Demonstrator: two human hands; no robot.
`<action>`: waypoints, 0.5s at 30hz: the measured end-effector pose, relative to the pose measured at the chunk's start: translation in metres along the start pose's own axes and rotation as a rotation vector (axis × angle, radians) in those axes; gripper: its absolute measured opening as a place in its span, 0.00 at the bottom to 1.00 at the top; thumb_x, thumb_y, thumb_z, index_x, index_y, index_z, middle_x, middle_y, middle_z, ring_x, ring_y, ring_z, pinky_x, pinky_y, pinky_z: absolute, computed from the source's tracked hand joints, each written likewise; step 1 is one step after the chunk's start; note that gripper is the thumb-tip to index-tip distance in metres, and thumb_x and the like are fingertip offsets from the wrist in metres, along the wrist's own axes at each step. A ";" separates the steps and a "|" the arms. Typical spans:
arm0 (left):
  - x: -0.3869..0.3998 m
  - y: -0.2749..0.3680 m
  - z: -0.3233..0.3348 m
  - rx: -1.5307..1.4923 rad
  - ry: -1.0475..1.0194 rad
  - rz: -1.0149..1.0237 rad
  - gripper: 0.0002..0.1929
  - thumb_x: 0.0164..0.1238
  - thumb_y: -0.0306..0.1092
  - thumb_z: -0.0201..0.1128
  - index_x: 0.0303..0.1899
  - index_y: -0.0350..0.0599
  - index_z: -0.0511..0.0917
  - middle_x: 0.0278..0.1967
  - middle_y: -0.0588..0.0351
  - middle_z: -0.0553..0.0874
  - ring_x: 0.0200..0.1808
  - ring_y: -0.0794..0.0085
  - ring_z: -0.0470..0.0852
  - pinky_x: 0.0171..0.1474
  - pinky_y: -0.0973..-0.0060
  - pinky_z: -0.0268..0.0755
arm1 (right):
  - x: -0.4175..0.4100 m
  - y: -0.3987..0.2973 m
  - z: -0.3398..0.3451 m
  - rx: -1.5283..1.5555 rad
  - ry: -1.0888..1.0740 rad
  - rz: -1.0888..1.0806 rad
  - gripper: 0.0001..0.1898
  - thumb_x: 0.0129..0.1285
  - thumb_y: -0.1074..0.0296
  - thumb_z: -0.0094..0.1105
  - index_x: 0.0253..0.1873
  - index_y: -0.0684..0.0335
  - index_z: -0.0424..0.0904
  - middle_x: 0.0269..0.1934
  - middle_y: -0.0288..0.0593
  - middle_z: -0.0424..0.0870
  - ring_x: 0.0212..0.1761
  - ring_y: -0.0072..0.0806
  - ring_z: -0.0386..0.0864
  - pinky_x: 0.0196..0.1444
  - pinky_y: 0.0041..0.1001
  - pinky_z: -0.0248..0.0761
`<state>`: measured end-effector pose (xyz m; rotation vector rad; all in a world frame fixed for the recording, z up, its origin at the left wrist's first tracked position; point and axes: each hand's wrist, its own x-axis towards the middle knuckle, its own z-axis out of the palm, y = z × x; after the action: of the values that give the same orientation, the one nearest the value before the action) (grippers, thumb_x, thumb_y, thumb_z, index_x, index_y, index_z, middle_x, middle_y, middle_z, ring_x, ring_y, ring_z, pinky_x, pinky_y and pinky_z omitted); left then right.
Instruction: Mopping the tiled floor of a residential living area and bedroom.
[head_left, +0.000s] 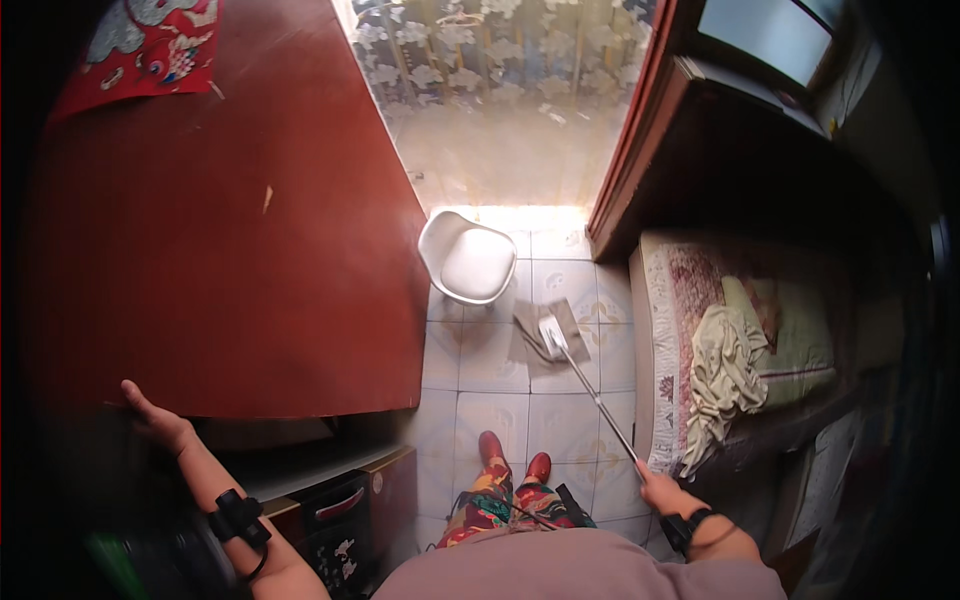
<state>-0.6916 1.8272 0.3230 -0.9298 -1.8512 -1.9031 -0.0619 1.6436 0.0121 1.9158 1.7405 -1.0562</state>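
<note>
My right hand (661, 489) is closed around the upper end of a metal mop pole (606, 411). The pole slants down and forward to a white flat mop head (551, 336). Under that head, a grey-brown cloth (574, 322) lies spread and creased on the tiled floor (491, 424). Off to the left, my left hand (157, 421) is raised by the near edge of a large red-brown panel (300, 300), thumb apart. Its fingers are partly lost in shadow, and I cannot tell whether they touch the panel.
A white bucket chair (478, 262) stands ahead, beside the panel. To the right is a bed (660, 360) with a crumpled cream cloth (724, 367). A floral curtain (495, 60) hangs across the bright doorway. A dark drawer cabinet (337, 517) is at my left.
</note>
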 end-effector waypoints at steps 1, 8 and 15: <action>0.000 0.003 0.001 -0.046 0.006 -0.027 0.38 0.56 0.52 0.53 0.60 0.37 0.47 0.59 0.44 0.56 0.57 0.60 0.62 0.57 0.68 0.58 | -0.024 -0.002 -0.010 0.007 -0.042 0.002 0.31 0.48 0.67 0.47 0.60 0.51 0.50 0.25 0.60 0.75 0.28 0.52 0.74 0.31 0.43 0.67; 0.008 -0.008 0.004 -0.296 -0.017 0.038 0.33 0.58 0.45 0.52 0.59 0.34 0.51 0.55 0.42 0.62 0.55 0.61 0.63 0.56 0.69 0.57 | -0.097 -0.028 -0.059 -0.007 -0.419 0.185 0.25 0.48 0.66 0.46 0.56 0.51 0.59 0.37 0.55 0.75 0.41 0.45 0.74 0.40 0.36 0.68; 0.007 -0.001 0.000 -0.325 -0.057 0.036 0.32 0.59 0.43 0.51 0.58 0.31 0.50 0.57 0.41 0.59 0.55 0.61 0.62 0.56 0.69 0.55 | -0.067 -0.057 -0.072 -0.151 -0.481 0.157 0.25 0.48 0.65 0.47 0.55 0.52 0.60 0.38 0.54 0.75 0.41 0.45 0.74 0.40 0.35 0.68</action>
<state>-0.6973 1.8283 0.3273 -1.1182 -1.5684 -2.2181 -0.0932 1.6566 0.1203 1.5192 1.3378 -1.1696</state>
